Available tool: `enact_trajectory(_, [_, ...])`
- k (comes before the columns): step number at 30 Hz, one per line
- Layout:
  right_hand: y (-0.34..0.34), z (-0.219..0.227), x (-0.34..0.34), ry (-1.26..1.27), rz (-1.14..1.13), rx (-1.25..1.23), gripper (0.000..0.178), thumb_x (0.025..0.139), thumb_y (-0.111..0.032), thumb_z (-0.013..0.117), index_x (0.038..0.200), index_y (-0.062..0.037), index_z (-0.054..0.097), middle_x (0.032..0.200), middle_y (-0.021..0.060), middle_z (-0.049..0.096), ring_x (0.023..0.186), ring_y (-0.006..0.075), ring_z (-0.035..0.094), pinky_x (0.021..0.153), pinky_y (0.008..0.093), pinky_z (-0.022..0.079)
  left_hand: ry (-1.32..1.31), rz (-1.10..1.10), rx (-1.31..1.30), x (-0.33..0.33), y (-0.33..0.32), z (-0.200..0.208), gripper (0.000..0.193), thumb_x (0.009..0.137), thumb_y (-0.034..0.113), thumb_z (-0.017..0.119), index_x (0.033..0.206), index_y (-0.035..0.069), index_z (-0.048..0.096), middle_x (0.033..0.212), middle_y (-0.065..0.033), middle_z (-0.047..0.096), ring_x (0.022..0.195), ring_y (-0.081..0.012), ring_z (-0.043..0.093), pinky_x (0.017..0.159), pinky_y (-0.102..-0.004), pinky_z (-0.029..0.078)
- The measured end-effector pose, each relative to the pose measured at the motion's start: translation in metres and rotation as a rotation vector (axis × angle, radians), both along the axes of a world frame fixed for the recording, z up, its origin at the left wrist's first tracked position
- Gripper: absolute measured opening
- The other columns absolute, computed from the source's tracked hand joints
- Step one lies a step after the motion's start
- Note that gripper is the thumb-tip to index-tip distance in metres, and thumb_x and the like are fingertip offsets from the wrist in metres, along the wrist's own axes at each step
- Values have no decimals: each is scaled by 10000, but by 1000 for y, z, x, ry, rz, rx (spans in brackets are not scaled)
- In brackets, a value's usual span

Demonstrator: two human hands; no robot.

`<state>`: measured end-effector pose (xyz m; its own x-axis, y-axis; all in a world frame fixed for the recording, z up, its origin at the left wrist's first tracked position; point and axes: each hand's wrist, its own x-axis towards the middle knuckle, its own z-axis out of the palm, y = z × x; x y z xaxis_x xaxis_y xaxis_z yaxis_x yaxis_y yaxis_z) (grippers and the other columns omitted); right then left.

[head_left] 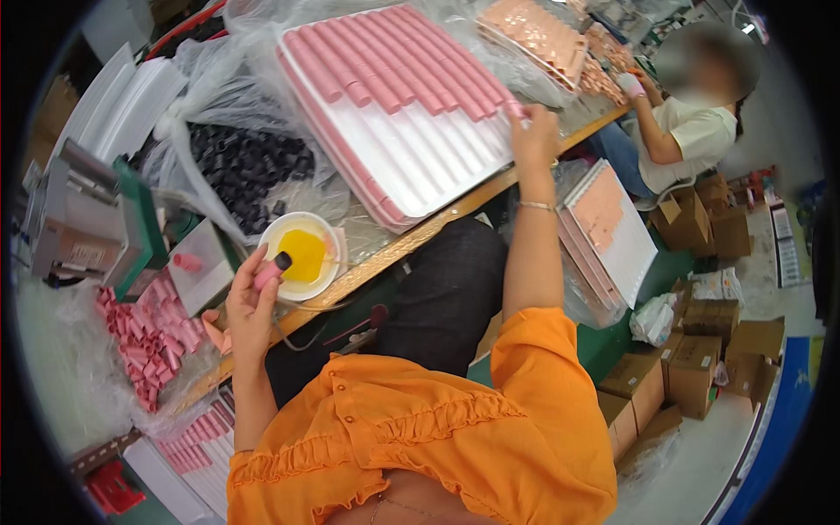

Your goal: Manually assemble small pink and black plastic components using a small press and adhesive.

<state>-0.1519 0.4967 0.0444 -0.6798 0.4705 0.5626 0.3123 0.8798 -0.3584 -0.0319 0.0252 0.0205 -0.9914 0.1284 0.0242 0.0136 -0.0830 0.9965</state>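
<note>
My left hand (248, 302) is closed round a short pink tube (268, 275) with a black sleeve (283, 260) at its upper end. It is held over the near left rim of a white bowl (333, 273), which contains yellow liquid (301, 254). At the right edge of a white ribbed tray (411, 171), my right hand (537, 140) pinches a pink tube (514, 108) at the end of a row. Long rows of pink tubes (385, 61) fill the tray's far part; its near grooves are bare. More trays are stacked beneath.
Black sleeves (245, 166) fill a plastic bag behind the bowl. A green and grey machine (140, 219) stands left, beside loose pink tubes (144, 341). A co-worker (691, 131) sits far right near copper-coloured pieces (604, 57). Stacked trays (612, 236) and cardboard boxes (691, 359) lie right.
</note>
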Motion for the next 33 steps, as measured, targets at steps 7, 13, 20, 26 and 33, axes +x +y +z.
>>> enact_trajectory(7, [-199,60,110,-182,853,-484,241,807,-195,773,959,-38,671,749,78,674,627,165,626,609,312,478,-94,-16,100,-3,-9,15,247,896,7,654,1126,-4,564,1071,-71,652,920,-92,623,712,-188,460])
enact_trajectory(13, [-308,23,113,-251,1255,-330,367,722,-157,799,1058,-91,666,850,40,674,690,235,614,690,372,424,-148,20,76,20,-62,16,217,851,-5,720,1039,-9,612,962,-60,691,848,-93,671,695,-182,545])
enact_trajectory(20, [-352,9,111,-266,1410,-177,310,721,-122,764,1018,-111,674,854,49,645,766,275,594,724,408,403,-47,-29,123,28,-85,7,377,825,-35,727,1150,-4,540,1094,-121,623,944,-134,652,783,-242,556])
enact_trajectory(26, [-405,-9,55,-213,1210,-519,181,734,-174,754,880,-97,680,716,95,639,708,310,628,611,423,482,221,573,-693,-34,-119,-10,488,769,60,750,1190,12,508,1089,-168,585,995,-305,594,799,-367,516])
enact_trajectory(33, [-455,-44,10,-176,1142,-251,311,664,-230,798,931,-105,698,999,110,614,1006,347,534,818,460,438,250,594,-547,-27,-145,1,397,892,64,622,1249,-7,464,1137,-168,579,1052,-291,580,897,-377,475])
